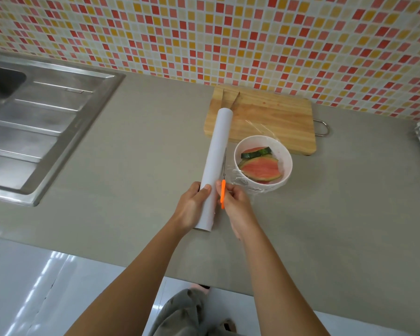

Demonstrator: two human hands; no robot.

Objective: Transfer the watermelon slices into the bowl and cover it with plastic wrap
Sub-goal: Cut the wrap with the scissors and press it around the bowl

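Head view, left to right: a steel sink (46, 132) fills the frame's left edge. At centre, your left hand (192, 209) grasps the lower end of the white plastic wrap roll (216, 161). Your right hand (238, 207) pinches an orange-handled cutter (222, 194) just beside the roll. Right of centre, the white bowl (287, 163) holds the watermelon slices (260, 168) under stretched film (247, 183), below the wooden cutting board (272, 117).
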